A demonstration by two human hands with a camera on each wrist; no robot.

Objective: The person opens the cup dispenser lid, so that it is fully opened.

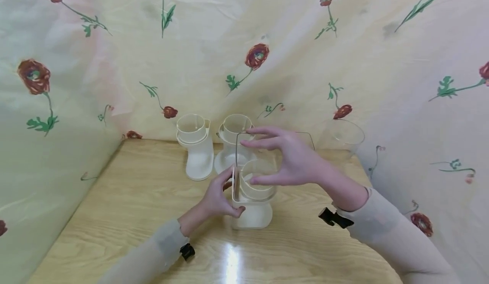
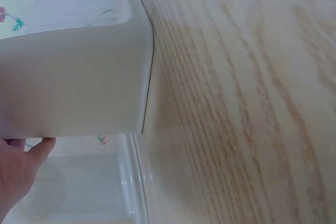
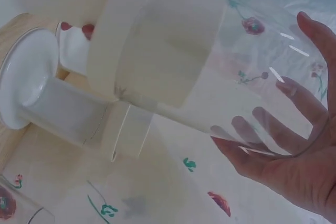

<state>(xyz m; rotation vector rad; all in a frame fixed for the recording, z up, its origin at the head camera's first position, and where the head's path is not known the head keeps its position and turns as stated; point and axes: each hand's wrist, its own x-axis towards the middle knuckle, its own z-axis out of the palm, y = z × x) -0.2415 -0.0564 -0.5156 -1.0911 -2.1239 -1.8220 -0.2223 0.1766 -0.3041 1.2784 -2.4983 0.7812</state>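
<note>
My left hand (image 1: 217, 197) grips the side of a white stand (image 1: 254, 218) with a wide collar near its top, thumb at the front and fingers at the left. In the left wrist view the stand (image 2: 79, 82) is a smooth panel over the wood surface, with fingertips at its edge. Above the collar, my right hand (image 1: 296, 158) has its fingers and thumb spread round a clear container. The right wrist view shows this clear container (image 3: 199, 77), see-through and rounded, its lower end at the pale collar (image 3: 110, 40); my fingers (image 3: 302, 100) curve about the other end.
Two more white stands (image 1: 200, 163) (image 1: 222, 161) with clear cups in their collars stand behind, at the left and middle. A clear round vessel (image 1: 362, 136) is at the back right. A clear plastic piece (image 2: 131, 182) lies past the stand. Flowered cloth (image 1: 214, 29) surrounds the wooden table (image 1: 126, 212).
</note>
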